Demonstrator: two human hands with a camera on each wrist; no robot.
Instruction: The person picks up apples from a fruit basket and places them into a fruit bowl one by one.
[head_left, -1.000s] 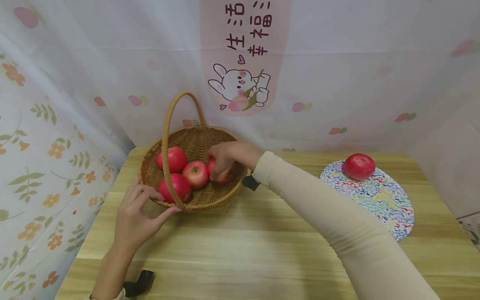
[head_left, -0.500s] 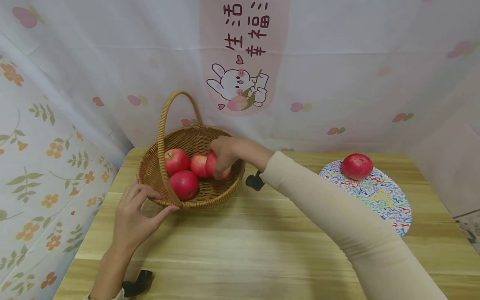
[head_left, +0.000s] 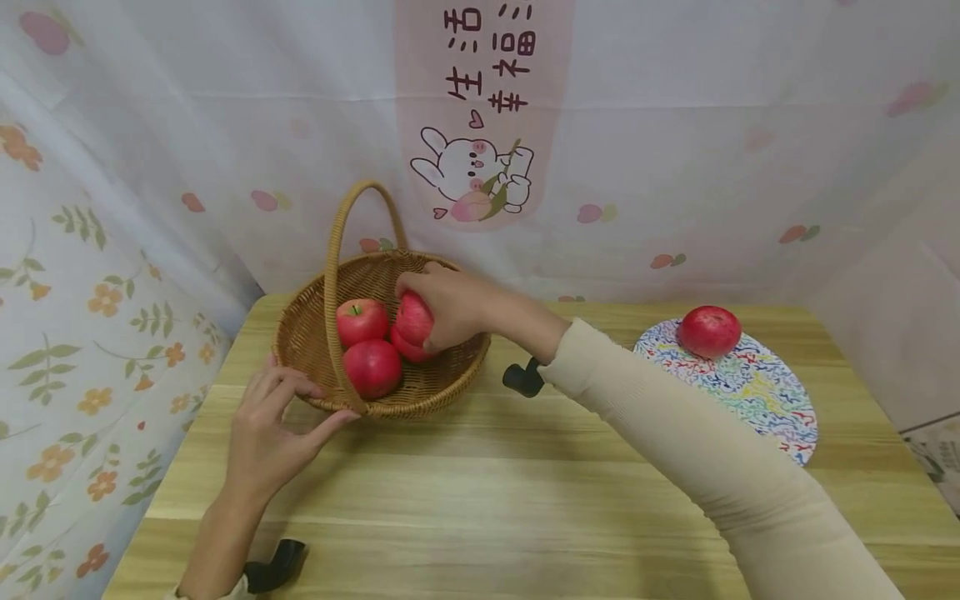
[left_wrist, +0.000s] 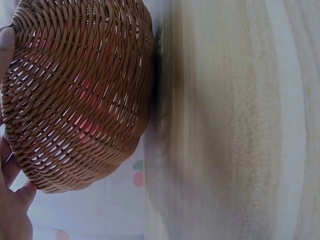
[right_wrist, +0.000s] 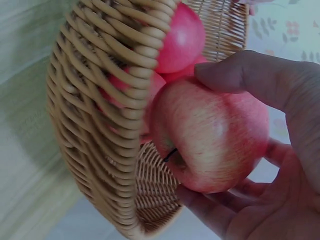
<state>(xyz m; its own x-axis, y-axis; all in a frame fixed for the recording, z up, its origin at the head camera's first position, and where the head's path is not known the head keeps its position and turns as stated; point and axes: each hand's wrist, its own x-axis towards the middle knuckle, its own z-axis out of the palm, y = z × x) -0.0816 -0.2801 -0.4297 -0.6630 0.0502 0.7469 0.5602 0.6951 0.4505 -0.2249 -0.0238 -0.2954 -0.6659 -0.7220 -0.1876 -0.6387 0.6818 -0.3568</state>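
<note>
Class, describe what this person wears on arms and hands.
The left hand and right hand are ungloved. The right sleeve is long and cream, creased partway up; only the edge of the pale left cuff shows. A black fitting sits beside each cuff.

head: lower apple (head_left: 409, 349) part-hidden by held apple (head_left: 413, 317) | cream right sleeve (head_left: 675, 442) cut at bottom edge | left wrist: left hand (left_wrist: 12, 212) cut at left edge

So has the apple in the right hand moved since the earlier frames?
Yes, the held apple shifted left and slightly up in the head view, against the printed rabbit.
</note>
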